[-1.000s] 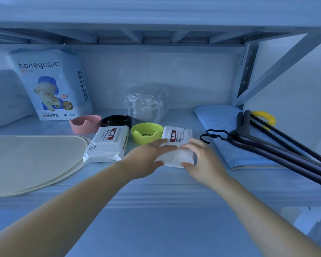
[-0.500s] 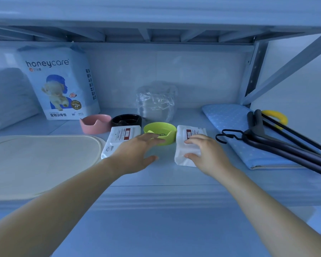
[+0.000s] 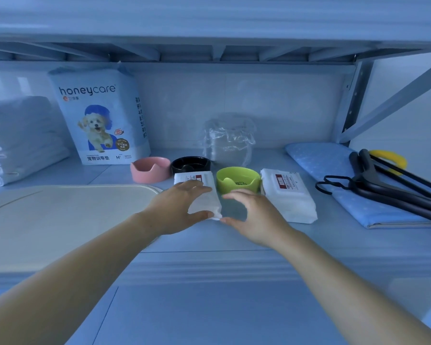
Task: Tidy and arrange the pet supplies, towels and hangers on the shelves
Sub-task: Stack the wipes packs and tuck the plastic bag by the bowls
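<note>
While your left hand (image 3: pixel 177 207) grips the left wipes pack (image 3: pixel 205 199), fingers curved over its top and thumb at its near end, that pack lies on the shelf (image 3: pixel 234 240) between the beige mat (image 3: pixel 60 215) and the green bowl (image 3: pixel 238 179). Your right hand (image 3: pixel 254 215) hovers spread, holding nothing, thumb just beside the pack's near corner. Further right, the right wipes pack (image 3: pixel 288 195) lies flat, then black hangers (image 3: pixel 383 192) on blue dotted fabric (image 3: pixel 321 165).
</note>
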Demonstrator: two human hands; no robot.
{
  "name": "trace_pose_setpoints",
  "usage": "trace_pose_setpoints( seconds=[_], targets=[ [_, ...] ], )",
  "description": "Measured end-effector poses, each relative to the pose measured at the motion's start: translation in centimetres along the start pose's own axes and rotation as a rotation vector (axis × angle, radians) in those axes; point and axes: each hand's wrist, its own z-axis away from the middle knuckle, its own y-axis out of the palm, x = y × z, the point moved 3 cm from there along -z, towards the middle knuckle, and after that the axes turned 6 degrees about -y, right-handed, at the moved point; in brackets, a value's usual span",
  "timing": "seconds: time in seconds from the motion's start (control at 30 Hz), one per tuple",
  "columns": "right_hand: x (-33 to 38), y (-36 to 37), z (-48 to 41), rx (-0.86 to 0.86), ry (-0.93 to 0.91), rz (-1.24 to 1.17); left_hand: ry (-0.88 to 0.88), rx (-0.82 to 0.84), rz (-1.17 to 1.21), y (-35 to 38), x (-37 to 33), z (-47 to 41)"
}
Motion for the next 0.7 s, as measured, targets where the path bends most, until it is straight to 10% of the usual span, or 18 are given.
trace_pose_setpoints(
  seconds=[0.7],
  targets=[
    [2.2, 4.8, -1.1, -0.112, 0.049, -0.106, 0.087, 0.060, 0.162, 1.6, 5.8, 1.9]
  ],
)
